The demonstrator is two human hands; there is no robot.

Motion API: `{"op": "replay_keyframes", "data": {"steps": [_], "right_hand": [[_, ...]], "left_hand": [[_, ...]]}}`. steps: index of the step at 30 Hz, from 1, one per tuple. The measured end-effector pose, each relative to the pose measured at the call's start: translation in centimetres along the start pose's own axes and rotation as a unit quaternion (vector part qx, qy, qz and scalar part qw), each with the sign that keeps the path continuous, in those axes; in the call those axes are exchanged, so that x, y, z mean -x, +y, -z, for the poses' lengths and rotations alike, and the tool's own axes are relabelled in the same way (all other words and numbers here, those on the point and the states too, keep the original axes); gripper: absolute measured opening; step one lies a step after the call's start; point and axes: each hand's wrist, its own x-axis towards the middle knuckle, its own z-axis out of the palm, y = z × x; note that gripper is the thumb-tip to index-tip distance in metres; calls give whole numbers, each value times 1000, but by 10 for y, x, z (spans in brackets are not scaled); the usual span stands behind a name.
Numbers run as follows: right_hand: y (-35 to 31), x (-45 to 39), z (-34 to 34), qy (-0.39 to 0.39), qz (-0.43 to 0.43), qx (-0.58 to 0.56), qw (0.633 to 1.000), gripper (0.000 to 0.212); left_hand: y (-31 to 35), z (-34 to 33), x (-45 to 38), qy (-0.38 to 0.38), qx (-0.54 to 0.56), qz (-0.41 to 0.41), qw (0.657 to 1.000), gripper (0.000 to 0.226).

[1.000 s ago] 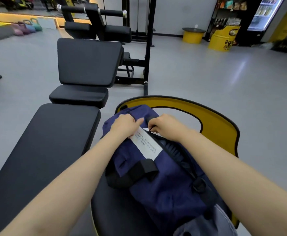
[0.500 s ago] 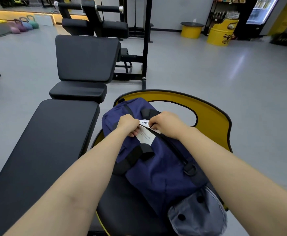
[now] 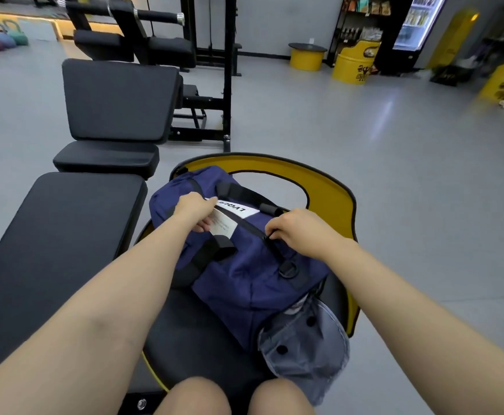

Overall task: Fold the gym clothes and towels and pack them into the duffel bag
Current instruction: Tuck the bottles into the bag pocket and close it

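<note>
On seat — one duffel bag point(image 3: 244, 265), two hands gripping.

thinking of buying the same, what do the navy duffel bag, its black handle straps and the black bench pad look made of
Navy duffel bag: looks like matte woven fabric, perhaps nylon or polyester; it creases softly. Black handle straps: seemingly flat webbing, bending in loops. Black bench pad: likely padded vinyl or faux leather; smooth, faint sheen, rounded edges.
</note>
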Motion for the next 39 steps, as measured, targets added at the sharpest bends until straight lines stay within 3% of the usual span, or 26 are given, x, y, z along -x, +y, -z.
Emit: {"op": "replay_keyframes", "data": {"steps": [4,10,17,23,27,30,34,39], "right_hand": [[-12,0,-1,25,5,9,1000,21],[-15,10,-8,29,-13,8,999,25],[-13,34,-18,18,-18,18,1000,24],[-7,62,-13,38,-27,15,999,24],[-11,75,-17,46,-42,-13,998,24],[-11,93,-25,48,-66,-50,995,34],[-13,120,-44,56,-79,-74,992,56],[-20,149,-66,54,-106,-66,991,60]], "left_hand": [[15,-18,45,-100,-75,-30,992,61],[14,-50,62,-104,-175,-76,976,55],[11,-69,70,24,-189,-53,980,29],[11,-69,75,54,-185,-82,978,21],[7,-68,84,70,-221,-96,968,35],[-1,-63,100,118,-279,-161,939,39],[-15,-68,126,192,-389,-278,857,34],[-43,-93,153,170,-413,-329,832,34]]}}
